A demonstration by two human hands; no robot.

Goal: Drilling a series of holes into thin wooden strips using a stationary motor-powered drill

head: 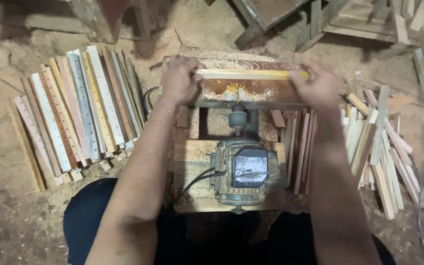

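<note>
A narrow pale wooden strip (244,74) lies crosswise over a rusty metal work table (251,94) dusted with sawdust. My left hand (178,79) grips the strip's left end and my right hand (317,87) grips its right end. Below the table, a drill chuck (238,118) on the shaft of a grey electric motor (244,169) points up toward the strip's middle. The motor sits on a wooden base between my knees.
A fanned stack of drilled wooden strips (77,113) lies on the ground at left. A looser pile of plain strips (376,147) lies at right. Sawdust covers the floor. Wooden frames and offcuts (369,19) stand at the back right. A cable (418,206) trails on the right.
</note>
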